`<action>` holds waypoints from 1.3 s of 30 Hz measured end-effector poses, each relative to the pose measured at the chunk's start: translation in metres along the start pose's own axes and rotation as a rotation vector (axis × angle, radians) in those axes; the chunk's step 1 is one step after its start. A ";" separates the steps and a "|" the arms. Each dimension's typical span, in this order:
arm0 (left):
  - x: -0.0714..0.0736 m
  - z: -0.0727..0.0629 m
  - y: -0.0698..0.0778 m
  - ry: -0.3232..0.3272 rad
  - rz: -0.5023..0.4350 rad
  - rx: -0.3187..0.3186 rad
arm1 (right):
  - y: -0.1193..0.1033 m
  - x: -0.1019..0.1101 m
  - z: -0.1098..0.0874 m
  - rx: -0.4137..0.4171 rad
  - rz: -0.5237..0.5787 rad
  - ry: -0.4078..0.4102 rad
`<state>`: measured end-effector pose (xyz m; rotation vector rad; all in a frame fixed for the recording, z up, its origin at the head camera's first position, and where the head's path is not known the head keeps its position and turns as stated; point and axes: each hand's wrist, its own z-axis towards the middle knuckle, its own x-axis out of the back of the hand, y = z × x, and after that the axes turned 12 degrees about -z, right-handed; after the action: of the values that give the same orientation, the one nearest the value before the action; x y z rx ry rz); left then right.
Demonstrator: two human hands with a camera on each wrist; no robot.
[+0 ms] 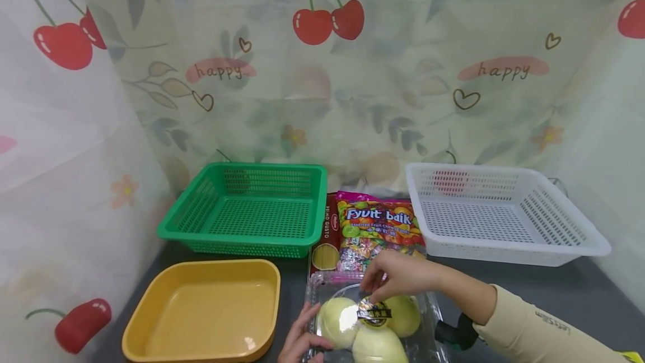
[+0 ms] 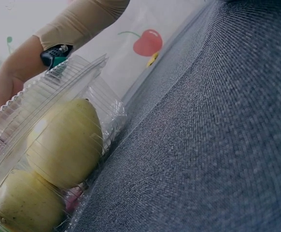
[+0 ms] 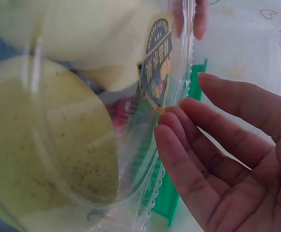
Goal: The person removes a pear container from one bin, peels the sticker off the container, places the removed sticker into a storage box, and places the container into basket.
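A clear plastic clamshell box (image 1: 327,280) lies at the front middle of the table, holding 3 pale yellow-green, speckled fruits (image 1: 380,346). My left hand (image 1: 301,340) rests on the box's left edge, its fingers reaching onto the lid; the thumb is hidden. From the right, my right hand (image 1: 398,276) reaches over the lid, fingertips at the edge of a round black-and-gold sticker (image 1: 375,313). Close up in the right wrist view, these fingers (image 3: 179,154) are loosely bent and touch the sticker's lower end without pinching. Two fruits (image 2: 65,145) show through the box side in the left wrist view.
Behind the box lie a candy bag (image 1: 380,226) and a red package (image 1: 327,240). A green basket (image 1: 242,245) stands at back left, a white basket (image 1: 494,251) at back right. A yellow tray (image 1: 133,324) is front left. A printed curtain (image 1: 378,83) surrounds the table.
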<state>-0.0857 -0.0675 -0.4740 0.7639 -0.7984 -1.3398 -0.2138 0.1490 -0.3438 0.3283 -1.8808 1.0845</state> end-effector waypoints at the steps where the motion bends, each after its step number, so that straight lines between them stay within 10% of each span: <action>1: 0.000 0.000 0.001 0.000 0.006 0.007 | 0.000 0.000 0.000 0.006 -0.001 -0.002; 39: 0.001 -0.001 -0.007 -0.035 0.007 -0.126 | 0.007 -0.006 0.010 -0.012 0.085 -0.056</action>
<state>-0.0888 -0.0693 -0.4804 0.6392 -0.7356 -1.3867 -0.2206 0.1436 -0.3550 0.2769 -1.9655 1.1305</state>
